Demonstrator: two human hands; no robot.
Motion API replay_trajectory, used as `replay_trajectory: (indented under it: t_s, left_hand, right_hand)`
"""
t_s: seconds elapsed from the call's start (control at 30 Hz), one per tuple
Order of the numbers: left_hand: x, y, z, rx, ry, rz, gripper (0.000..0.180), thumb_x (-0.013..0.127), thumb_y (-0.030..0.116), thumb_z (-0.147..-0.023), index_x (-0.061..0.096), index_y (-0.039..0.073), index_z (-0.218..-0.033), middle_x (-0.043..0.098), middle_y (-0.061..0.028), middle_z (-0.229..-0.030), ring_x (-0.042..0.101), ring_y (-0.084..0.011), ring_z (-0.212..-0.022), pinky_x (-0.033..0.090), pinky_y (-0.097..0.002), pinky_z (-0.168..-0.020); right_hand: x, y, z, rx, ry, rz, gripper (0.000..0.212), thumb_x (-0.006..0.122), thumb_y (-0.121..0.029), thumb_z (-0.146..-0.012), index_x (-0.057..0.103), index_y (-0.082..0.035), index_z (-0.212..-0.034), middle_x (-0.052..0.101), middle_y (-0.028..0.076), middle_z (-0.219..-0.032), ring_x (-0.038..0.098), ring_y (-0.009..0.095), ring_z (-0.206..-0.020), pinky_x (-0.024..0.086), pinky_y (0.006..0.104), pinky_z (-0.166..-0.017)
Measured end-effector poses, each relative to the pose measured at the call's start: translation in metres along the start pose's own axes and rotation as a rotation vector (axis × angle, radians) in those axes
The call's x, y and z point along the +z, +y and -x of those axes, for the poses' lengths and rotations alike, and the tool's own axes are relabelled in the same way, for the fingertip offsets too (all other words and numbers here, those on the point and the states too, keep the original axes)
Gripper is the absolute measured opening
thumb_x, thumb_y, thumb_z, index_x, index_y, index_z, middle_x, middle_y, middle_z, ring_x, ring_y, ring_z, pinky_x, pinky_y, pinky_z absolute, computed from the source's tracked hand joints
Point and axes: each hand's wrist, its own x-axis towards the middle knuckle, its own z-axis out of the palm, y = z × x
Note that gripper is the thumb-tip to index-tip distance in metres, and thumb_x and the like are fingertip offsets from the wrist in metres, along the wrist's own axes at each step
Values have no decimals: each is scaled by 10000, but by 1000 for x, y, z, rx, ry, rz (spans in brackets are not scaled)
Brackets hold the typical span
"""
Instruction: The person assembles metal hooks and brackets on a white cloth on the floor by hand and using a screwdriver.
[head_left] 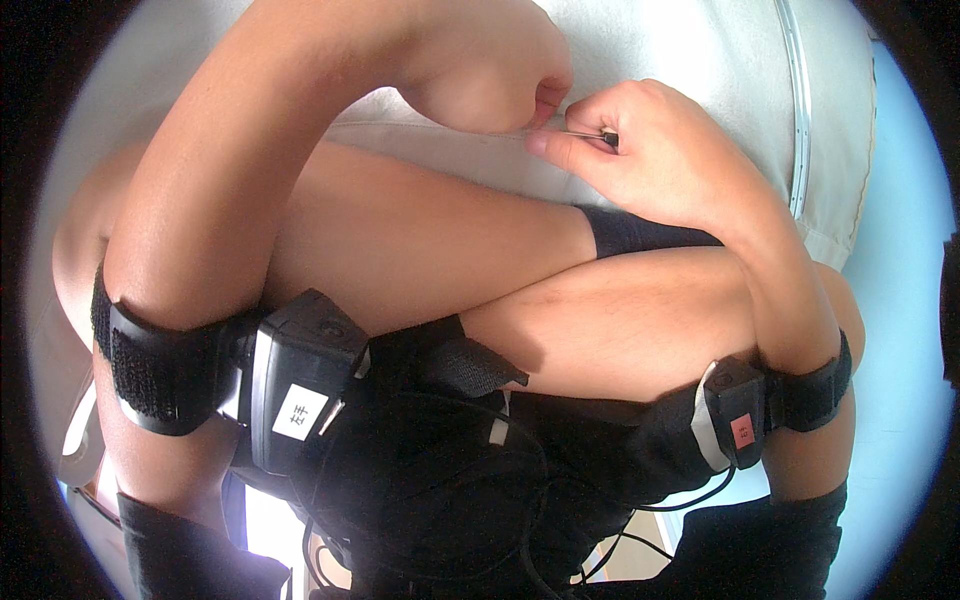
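Observation:
My right hand (pixel 655 145) is closed, pinching a thin silver-coloured rod (pixel 585 134) with a small dark end (pixel 609 138) between thumb and curled fingers. Its exact kind is too small to make out. My left hand (pixel 490 75) is also closed, close beside the right one, its back turned up. The fingertips of the left are mostly hidden, so what they grip cannot be seen. Both hands are above a whitish cloth surface (pixel 680 40), in front of my crossed bare legs (pixel 430 215).
A silvery strip (pixel 797 110) runs along the cloth at the right, and a pale blue surface (pixel 900 250) lies beyond its edge. Black strapped devices (pixel 310 385) sit on both forearms, with dark cables (pixel 545 450) hanging over my black clothing. A dark sock (pixel 640 235) covers one ankle.

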Motion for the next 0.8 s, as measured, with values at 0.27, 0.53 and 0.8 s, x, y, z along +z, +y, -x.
replay_trajectory:
  t_s: [0.27,0.53,0.8]
  left_hand:
    - [4,5,-3,92,-8,35,335,503,2,-858,630,-15,-1167,678,-178,-1082,622,-294,-980,473,-369,-877]
    - [6,3,-13,103,-64,-15,274,506,30,-866,629,-23,-1105,675,-166,-985,600,-284,-877,461,-381,-818]
    - [4,-4,-14,169,-72,140,264,519,49,-876,632,-10,-1108,678,-180,-1011,618,-305,-926,461,-387,-831]
  right_hand:
    - [-2,12,11,-115,10,139,395,698,-426,-810,680,-42,-718,633,199,-674,627,408,-674,506,492,-662]
    - [6,17,13,-68,-30,101,448,663,-446,-843,665,-26,-687,614,212,-657,616,409,-651,502,490,-648]
    - [9,14,15,-86,19,81,488,621,-473,-883,682,-29,-689,616,205,-642,619,420,-652,507,497,-649]
